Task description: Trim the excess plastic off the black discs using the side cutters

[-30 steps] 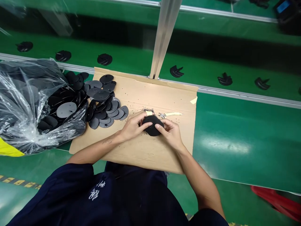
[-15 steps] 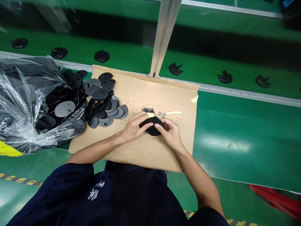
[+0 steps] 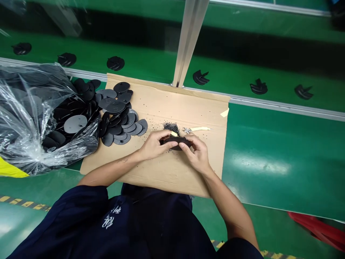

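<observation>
While left hand point(image 3: 154, 145) and right hand point(image 3: 198, 151) pinch black disc point(image 3: 178, 140) from opposite sides, thumbs near, disc tipped almost edge-on, over cardboard point(image 3: 164, 171). Judgement: even thumb pressure would keep disc steady; fingertips best kept shallow on rim; holding close to black crumbs point(image 3: 170, 126) should keep litter together. Pliers-like tool point(image 3: 198, 128) just beyond right hand, untouched. Farther left, loose discs point(image 3: 116, 107) heaped beside clear bag point(image 3: 40, 153).

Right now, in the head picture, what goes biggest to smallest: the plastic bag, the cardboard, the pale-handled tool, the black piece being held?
1. Cardboard
2. Plastic bag, cut off at the left edge
3. Pale-handled tool and held black piece: they look about equally long, so I can't rank them.
</observation>
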The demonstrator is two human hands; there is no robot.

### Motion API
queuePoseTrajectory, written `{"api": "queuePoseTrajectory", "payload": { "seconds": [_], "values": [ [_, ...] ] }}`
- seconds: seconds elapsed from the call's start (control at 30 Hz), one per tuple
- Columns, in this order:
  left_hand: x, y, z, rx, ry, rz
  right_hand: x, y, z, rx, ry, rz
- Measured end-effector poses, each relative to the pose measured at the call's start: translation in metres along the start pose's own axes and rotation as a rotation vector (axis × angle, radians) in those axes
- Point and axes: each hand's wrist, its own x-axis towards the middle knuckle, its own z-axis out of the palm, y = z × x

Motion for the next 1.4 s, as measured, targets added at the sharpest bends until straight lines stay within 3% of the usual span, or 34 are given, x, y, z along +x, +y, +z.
{"api": "queuePoseTrajectory", "payload": {
  "seconds": [0.23, 0.4, 0.53, 0.73, 1.4],
  "values": [
    [0.003, 0.006, -0.008, 0.141, 0.051, 0.289, 0.001, 0.0, -0.005, -0.144, -0.065, -0.219],
    [0.003, 0.008, -0.011, 0.113, 0.004, 0.408, -0.003, 0.001, -0.004, -0.152, -0.05, -0.301],
    [0.003, 0.012, -0.013, 0.114, -0.032, 0.425, -0.003, 0.002, -0.003, -0.121, -0.069, -0.328],
    [0.002, 0.014, -0.014, 0.1, 0.034, 0.448, -0.002, 0.003, -0.002, -0.06, -0.109, -0.318],
    [0.0, 0.016, -0.011, 0.09, 0.084, 0.43, -0.001, 0.001, -0.005, -0.048, -0.167, -0.249]
  ]
}}
